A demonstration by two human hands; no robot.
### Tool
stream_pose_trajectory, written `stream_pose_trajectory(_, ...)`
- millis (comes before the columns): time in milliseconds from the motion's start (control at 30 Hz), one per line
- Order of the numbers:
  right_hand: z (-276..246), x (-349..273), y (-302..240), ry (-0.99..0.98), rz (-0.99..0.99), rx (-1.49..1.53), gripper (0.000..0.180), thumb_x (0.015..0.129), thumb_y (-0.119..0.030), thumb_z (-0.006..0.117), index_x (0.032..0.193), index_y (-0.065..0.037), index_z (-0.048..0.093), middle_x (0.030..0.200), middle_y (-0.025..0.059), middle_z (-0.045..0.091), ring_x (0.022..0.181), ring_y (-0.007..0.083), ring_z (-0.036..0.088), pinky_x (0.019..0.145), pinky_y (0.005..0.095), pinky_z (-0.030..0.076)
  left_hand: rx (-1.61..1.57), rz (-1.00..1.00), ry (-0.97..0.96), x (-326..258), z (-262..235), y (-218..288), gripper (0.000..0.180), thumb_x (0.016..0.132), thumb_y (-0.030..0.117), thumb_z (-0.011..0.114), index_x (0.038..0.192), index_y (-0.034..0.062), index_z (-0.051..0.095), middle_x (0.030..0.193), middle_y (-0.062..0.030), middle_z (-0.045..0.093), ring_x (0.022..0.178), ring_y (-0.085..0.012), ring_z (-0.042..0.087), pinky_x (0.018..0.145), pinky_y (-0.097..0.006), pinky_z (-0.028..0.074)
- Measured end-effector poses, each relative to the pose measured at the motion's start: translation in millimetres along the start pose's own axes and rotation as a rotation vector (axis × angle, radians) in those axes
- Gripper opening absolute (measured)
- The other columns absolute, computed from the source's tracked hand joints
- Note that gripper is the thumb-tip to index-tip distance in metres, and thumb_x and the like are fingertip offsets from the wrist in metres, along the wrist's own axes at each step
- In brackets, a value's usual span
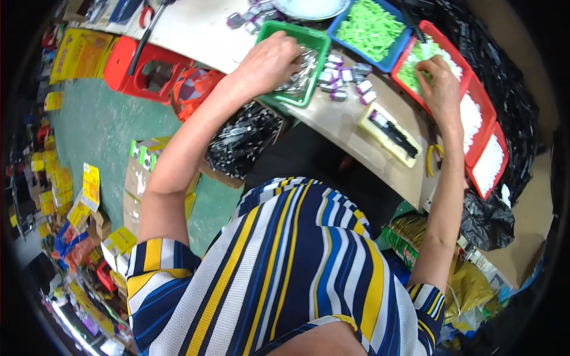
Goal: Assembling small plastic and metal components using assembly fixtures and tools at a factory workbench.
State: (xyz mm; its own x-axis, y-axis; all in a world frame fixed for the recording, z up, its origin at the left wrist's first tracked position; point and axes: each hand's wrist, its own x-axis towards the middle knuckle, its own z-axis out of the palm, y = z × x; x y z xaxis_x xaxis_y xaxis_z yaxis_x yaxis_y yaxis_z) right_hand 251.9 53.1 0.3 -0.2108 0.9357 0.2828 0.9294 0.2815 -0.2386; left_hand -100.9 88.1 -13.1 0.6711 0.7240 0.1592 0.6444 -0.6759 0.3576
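My left hand (270, 62) reaches into a green tray (265, 37) of small shiny metal pieces (306, 68). Its fingers are curled together, and what they may hold is hidden. Over a red tray (467, 79) on the right is my right hand (440, 80), thumb and fingers bent in a pinch beside light green pieces (411, 74); anything between them is too small to make out. A cream block-shaped holder (371, 120) lies on the table between my arms, with a dark, long part (398, 136) set in it.
Grey and purple small parts (335, 77) lie beside the green tray. A blue tray (339, 26) holds light green pieces. Pliers with yellow handles (432, 159) rest near the table's edge. Below stands a box of black pieces (243, 139), near a red stool (122, 65).
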Motion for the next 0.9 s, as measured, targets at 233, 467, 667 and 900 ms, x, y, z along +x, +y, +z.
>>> stream_pose_trajectory(233,-7.8,-4.6,-10.2,0.125,0.123,0.207,0.010,0.086,-0.007,0.069,0.090,0.003,0.069,0.086,0.0113,0.063,0.077,0.0237,0.063,0.070,0.0362,0.049,-0.225,-0.132,0.169,-5.5,-23.1,19.5,0.010,0.083,0.003,0.071,0.089,-0.0026,0.067,0.077,-0.0114,0.067,0.068,-0.0202,0.063,0.062,-0.031,0.049)
stream_pose_trajectory(467,-16.8,-20.6,-36.2,0.199,0.340,0.747,0.015,0.092,-0.009,0.068,0.097,0.005,0.070,0.086,0.0047,0.069,0.078,0.0099,0.064,0.072,0.0247,0.051,-0.930,-0.387,0.228,-0.8,-12.5,60.1,0.008,0.084,0.003,0.074,0.087,-0.0040,0.072,0.076,-0.0039,0.071,0.065,-0.0067,0.064,0.059,-0.022,0.051)
stream_pose_trajectory(667,-9.9,-44.8,-88.7,0.210,0.456,1.033,0.013,0.092,-0.005,0.068,0.100,0.006,0.067,0.089,0.0054,0.069,0.078,0.0101,0.064,0.072,0.0239,0.051,-1.362,-0.435,0.100,9.2,16.5,111.9,0.010,0.085,0.001,0.074,0.093,-0.0034,0.071,0.078,-0.0063,0.071,0.066,-0.0088,0.067,0.058,-0.020,0.051)
stream_pose_trajectory(900,-2.7,-63.7,-112.7,0.342,0.323,0.765,0.008,0.088,-0.002,0.070,0.095,0.001,0.069,0.085,0.0017,0.070,0.076,0.0073,0.062,0.073,0.0228,0.049,-1.578,-0.452,0.105,8.4,36.4,128.4,0.012,0.089,0.002,0.071,0.099,-0.0035,0.068,0.085,-0.0058,0.070,0.071,-0.0105,0.068,0.060,-0.020,0.051)
